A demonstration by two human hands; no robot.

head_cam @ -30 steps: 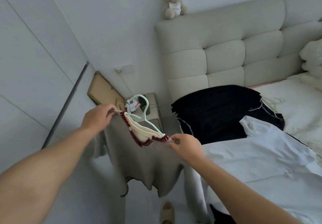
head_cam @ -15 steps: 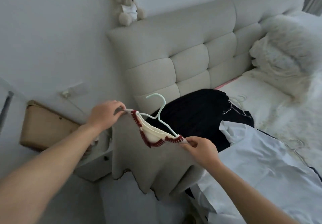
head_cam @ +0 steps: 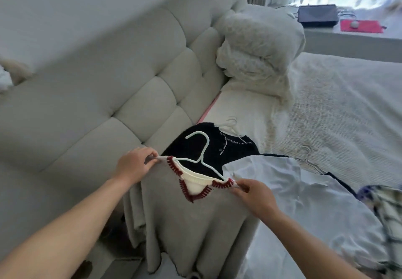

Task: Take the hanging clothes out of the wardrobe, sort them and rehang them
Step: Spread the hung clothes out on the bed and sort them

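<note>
A beige knit garment (head_cam: 195, 231) with a dark red stitched neckline hangs on a pale mint hanger (head_cam: 203, 148). I hold it up over the bed's edge. My left hand (head_cam: 134, 165) pinches its left shoulder. At the other shoulder, my right hand (head_cam: 254, 196) pinches the fabric. Behind it on the bed lie a black cardigan (head_cam: 208, 148) and a white shirt (head_cam: 293, 191), each on a hanger. A checked garment (head_cam: 387, 209) shows at the right edge.
The bed (head_cam: 337, 109) has a padded beige headboard (head_cam: 108, 96) on the left and a pile of white pillows (head_cam: 258, 46). A window sill at the far right carries a dark box (head_cam: 317, 15) and a red mat (head_cam: 361, 25).
My view has swung right, from the bedside table to the bed and window. Both hands have carried the beige garment on its hanger rightward over the bed, grips unchanged.
</note>
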